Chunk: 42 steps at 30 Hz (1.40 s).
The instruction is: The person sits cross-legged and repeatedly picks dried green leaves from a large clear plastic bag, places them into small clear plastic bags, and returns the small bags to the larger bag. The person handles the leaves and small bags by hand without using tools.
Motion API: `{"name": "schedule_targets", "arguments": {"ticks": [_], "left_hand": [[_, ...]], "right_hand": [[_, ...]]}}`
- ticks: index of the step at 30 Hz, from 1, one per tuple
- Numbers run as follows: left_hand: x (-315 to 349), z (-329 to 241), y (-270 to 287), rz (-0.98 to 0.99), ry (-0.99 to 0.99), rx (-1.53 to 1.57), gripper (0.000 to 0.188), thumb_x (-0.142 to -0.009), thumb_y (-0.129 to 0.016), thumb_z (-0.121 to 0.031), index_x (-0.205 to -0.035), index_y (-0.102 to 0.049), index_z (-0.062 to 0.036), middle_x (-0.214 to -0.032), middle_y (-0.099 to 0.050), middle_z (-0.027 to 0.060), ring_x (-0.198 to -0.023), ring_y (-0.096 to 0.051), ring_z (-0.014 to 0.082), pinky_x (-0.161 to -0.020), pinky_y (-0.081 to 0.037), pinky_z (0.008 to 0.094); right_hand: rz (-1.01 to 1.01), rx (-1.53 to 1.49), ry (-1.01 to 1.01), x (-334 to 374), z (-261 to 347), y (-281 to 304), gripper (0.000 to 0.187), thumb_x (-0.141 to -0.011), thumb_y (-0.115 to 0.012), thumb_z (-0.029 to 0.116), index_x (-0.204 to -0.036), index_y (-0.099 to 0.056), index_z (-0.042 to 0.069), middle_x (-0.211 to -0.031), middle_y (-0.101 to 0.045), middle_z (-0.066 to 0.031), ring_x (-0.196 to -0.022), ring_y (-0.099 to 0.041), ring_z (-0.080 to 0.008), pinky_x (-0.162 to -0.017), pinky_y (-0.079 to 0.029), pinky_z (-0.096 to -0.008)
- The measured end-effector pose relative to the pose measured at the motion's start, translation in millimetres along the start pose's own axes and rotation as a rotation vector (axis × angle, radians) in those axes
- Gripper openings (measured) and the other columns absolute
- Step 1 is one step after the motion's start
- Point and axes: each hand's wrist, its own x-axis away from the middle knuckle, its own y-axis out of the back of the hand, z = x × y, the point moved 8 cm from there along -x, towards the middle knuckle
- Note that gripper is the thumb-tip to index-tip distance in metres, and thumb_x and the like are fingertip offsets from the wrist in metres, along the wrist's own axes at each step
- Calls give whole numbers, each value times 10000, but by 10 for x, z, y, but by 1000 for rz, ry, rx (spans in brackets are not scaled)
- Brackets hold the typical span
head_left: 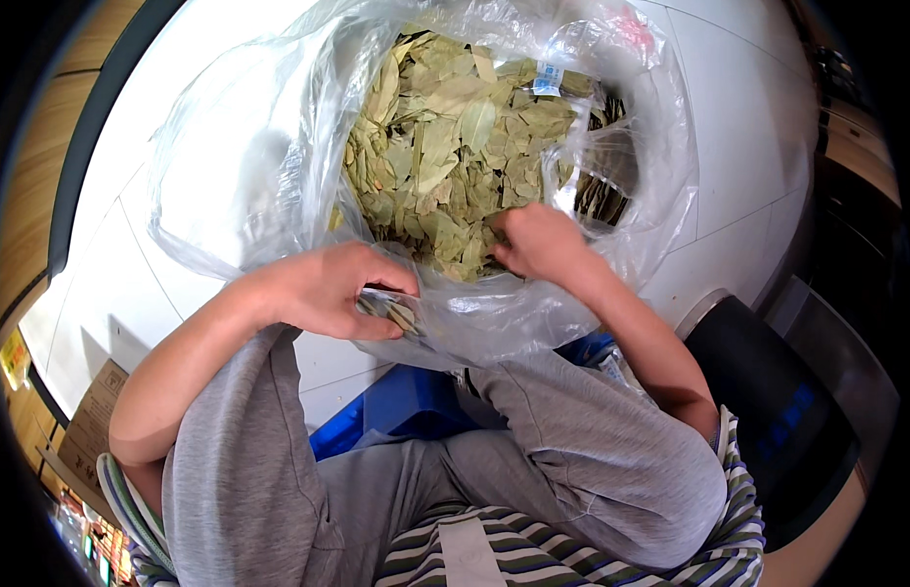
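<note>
A large clear plastic bag [660,161] lies spread wide on the floor in front of me, its mouth open. Dried bay leaves [440,147], yellowish green and partly broken, fill its middle. My right hand [543,245] reaches in at the near edge of the pile, fingers curled and pressed together among the leaves. On the near side of the large bag, my left hand [342,292] grips a small clear plastic bag [430,338] by its mouth, with thumb and fingers curled round it. Some leaves show inside it, between the fingers.
Between my knees stands a blue plastic container [411,403]. A black cylindrical object [768,416] stands to my right, and a cardboard box [91,430] to my left. White tiles [112,254] cover the floor. Wooden panels [39,147] with a black edge run along the left.
</note>
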Motion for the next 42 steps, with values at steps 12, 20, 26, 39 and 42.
{"name": "schedule_targets", "arguments": {"ticks": [12,20,26,39,42], "left_hand": [[21,15,-2,-10,65,30,259,-813,-706,-129,-1040,-649,-19,-897,-683,115,-793,-630,218,-701,-484,338],[44,-33,-13,20,18,-9,232,-814,-723,-98,-1017,-658,-8,-886,-697,91,-810,-651,173,-710,-494,305],[86,-2,-59,58,55,6,229,-797,-729,-88,-1001,-664,-6,-871,-694,93,-799,-654,187,-718,-497,312],[109,-34,-134,112,20,-17,236,-797,-709,-158,-1000,-664,-44,-750,-666,93,-638,-599,213,-603,-453,339],[113,-43,-140,121,26,-28,219,-798,-708,-160,-979,-664,-44,-769,-666,105,-655,-600,240,-609,-449,359]], "right_hand": [[-47,-452,21,-95,92,-209,174,-796,-653,153,-854,-617,-6,-716,-637,-220,-718,-653,-383,-659,-510,-472],[-342,-742,31,45,-44,360,237,-831,-662,90,-1038,-612,-14,-877,-648,-107,-711,-609,-200,-638,-487,-326],[-700,-331,342,271,397,604,256,-814,-639,67,-1061,-627,1,-1040,-649,-138,-893,-649,-357,-750,-535,-432],[-47,-237,478,216,1021,-461,510,-781,-751,271,-1247,-594,137,-1090,-517,-179,-816,-652,-380,-728,-546,-468],[11,-242,506,237,1017,-511,475,-798,-733,246,-1237,-600,124,-1095,-535,-167,-827,-655,-373,-749,-543,-463]]}}
